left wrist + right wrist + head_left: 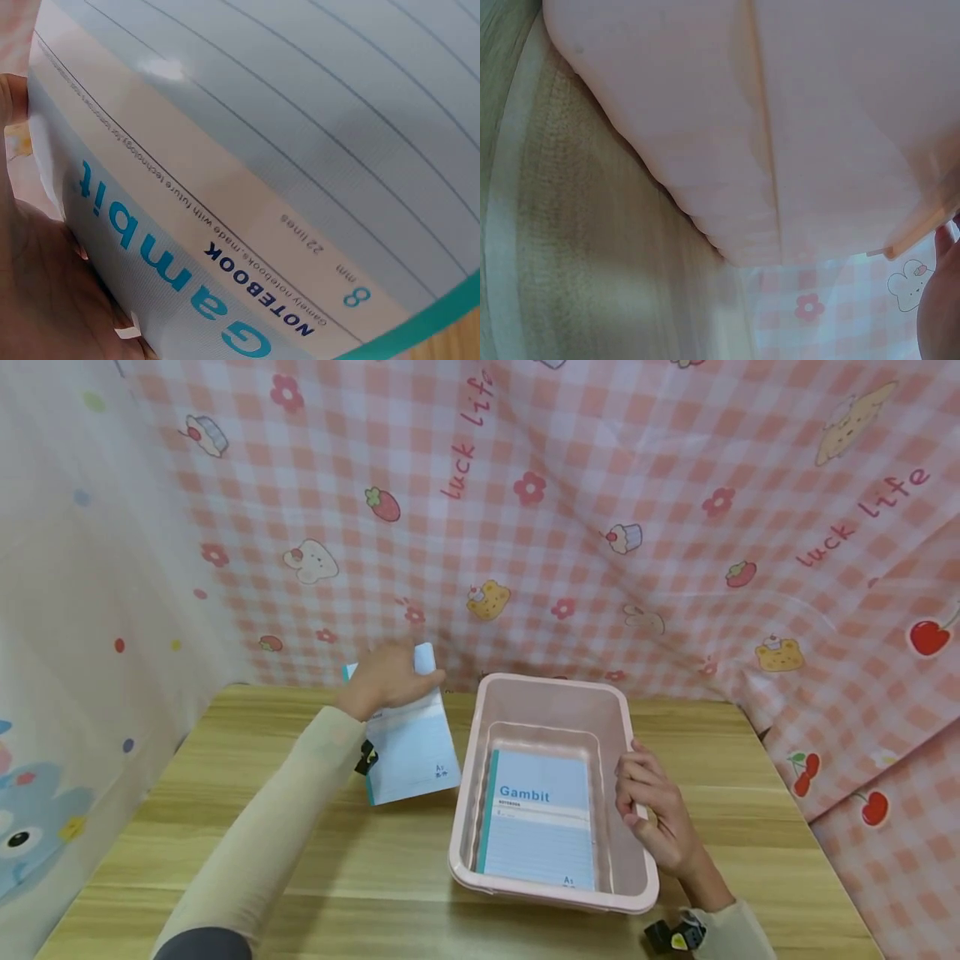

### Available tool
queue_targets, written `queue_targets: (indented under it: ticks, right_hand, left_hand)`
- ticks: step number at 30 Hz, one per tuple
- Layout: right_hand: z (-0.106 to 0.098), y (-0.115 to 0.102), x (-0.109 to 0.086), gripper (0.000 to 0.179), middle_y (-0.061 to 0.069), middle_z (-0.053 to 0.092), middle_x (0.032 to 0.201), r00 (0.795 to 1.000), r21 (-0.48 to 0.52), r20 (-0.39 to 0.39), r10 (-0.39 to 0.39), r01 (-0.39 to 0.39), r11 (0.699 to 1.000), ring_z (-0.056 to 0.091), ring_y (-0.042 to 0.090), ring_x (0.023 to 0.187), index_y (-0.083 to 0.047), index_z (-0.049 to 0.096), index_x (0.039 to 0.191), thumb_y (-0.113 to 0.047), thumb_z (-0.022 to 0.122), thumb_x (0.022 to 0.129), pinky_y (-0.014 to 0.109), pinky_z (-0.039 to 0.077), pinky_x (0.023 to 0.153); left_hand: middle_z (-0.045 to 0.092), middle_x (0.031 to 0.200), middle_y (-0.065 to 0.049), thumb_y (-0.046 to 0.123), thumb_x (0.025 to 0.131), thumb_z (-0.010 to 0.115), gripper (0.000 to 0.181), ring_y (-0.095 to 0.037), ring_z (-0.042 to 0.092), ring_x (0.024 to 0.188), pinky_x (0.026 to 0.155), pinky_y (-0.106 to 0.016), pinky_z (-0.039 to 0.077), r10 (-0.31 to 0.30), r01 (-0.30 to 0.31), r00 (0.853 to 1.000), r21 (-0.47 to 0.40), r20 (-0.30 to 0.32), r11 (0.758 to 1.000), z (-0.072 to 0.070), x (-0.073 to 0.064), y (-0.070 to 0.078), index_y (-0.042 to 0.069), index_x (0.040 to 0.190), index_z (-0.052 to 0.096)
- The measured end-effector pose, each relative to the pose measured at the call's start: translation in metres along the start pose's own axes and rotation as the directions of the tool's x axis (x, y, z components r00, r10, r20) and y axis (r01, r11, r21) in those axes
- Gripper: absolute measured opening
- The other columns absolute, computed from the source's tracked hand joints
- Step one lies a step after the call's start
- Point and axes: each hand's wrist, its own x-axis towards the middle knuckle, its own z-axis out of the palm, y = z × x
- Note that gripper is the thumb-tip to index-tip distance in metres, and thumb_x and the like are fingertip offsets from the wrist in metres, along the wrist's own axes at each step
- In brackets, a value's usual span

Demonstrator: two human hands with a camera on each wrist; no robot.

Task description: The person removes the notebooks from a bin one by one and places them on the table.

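Observation:
My left hand (390,679) grips a light blue notebook (416,756) by its upper end, left of the bin. The notebook is tilted, its teal spine to the left. Close up in the left wrist view, the notebook's cover (262,150) reads "Gambit NOTEBOOK", with the hand (52,285) at its edge. A pale pink plastic bin (555,706) stands on the table, and my right hand (658,814) holds its right rim. Inside the bin a matching Gambit notebook (540,835) lies cover up. The right wrist view shows the bin's outer wall (667,112).
The wood-grain table (375,877) extends to both sides of the bin. Behind it hangs a pink checked curtain (450,560), and a white patterned cloth (112,568) hangs at the left. Each wrist wears a small black device; the right one (671,935) is near the front.

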Motion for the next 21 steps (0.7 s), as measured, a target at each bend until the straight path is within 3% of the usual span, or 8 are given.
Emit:
queue_targets:
  ticks: [6,11,13,18,21]
  right_hand:
    - [-0.001,0.000,0.000,0.028,0.002,0.045,0.072,1.000,-0.010,0.000,0.005,-0.005,1.000,0.044,0.025,0.090,-0.011,0.050,0.068,-0.011,0.044,0.095,0.048,0.021,0.120]
    - [-0.001,0.001,0.000,0.035,0.002,0.046,0.073,1.000,-0.008,0.000,-0.005,0.005,1.000,0.044,0.025,0.091,-0.011,0.051,0.069,-0.019,0.045,0.102,0.047,0.022,0.120]
    - [-0.001,0.001,-0.001,0.037,0.003,0.046,0.073,1.000,-0.004,0.003,-0.006,0.006,1.000,0.044,0.025,0.091,-0.011,0.051,0.069,-0.022,0.045,0.103,0.047,0.022,0.120]
    - [-0.001,0.002,-0.002,0.037,0.002,0.044,0.073,1.000,-0.002,0.002,0.002,-0.002,1.000,0.044,0.025,0.092,-0.011,0.050,0.069,-0.023,0.045,0.104,0.047,0.022,0.119]
    - [-0.001,0.002,-0.002,0.036,0.002,0.045,0.073,1.000,-0.005,0.004,0.000,0.000,1.000,0.044,0.025,0.092,-0.011,0.051,0.069,-0.022,0.045,0.103,0.047,0.022,0.119]
  left_hand:
    - [0.067,0.103,-0.017,0.064,0.089,0.055,0.088,-0.033,0.064,0.090,0.085,-0.052,0.053,0.019,-0.024,0.997,0.081,0.068,0.996,0.020,0.005,-0.005,-0.001,0.146,0.042]
    - [0.066,0.126,-0.022,0.063,0.091,0.054,0.087,-0.042,0.059,0.124,0.109,-0.058,0.044,0.047,-0.062,0.993,0.143,0.105,0.988,0.042,0.008,-0.012,-0.004,0.146,0.045]
    - [0.067,0.125,-0.021,0.062,0.092,0.053,0.088,-0.042,0.059,0.124,0.109,-0.057,0.044,0.041,-0.061,0.991,0.154,0.128,0.986,0.051,0.009,-0.015,-0.004,0.149,0.042]
    - [0.072,0.111,-0.018,0.062,0.092,0.056,0.090,-0.036,0.069,0.106,0.096,-0.054,0.053,0.052,-0.073,0.989,0.154,0.138,0.985,0.070,0.013,-0.021,-0.003,0.152,0.040]
    - [0.066,0.132,-0.018,0.058,0.091,0.061,0.083,-0.039,0.063,0.121,0.103,-0.056,0.050,0.085,-0.099,0.990,0.131,0.113,0.986,0.077,0.013,-0.024,0.006,0.152,0.044]
